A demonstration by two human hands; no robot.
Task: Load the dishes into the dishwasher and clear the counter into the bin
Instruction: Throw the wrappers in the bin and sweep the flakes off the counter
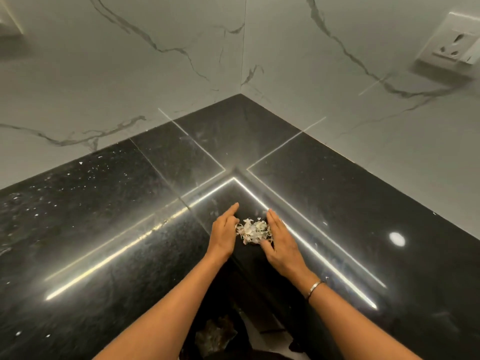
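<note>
A small heap of pale vegetable peelings (pixel 252 230) lies on the black granite counter (pixel 109 229), close to the inner corner of its front edge. My left hand (pixel 224 234) stands on edge at the heap's left side, fingers straight and index pointing away. My right hand (pixel 281 239) lies flat against the heap's right side, fingers straight and together. The heap sits between the two palms. Neither hand holds anything.
The counter is L-shaped and meets marble-look wall tiles (pixel 130 74) in a corner. Small white crumbs (pixel 85 175) are scattered over its left part. A white wall socket (pixel 453 44) is at the upper right. Below the edge, something with scraps (pixel 215 333) shows dimly.
</note>
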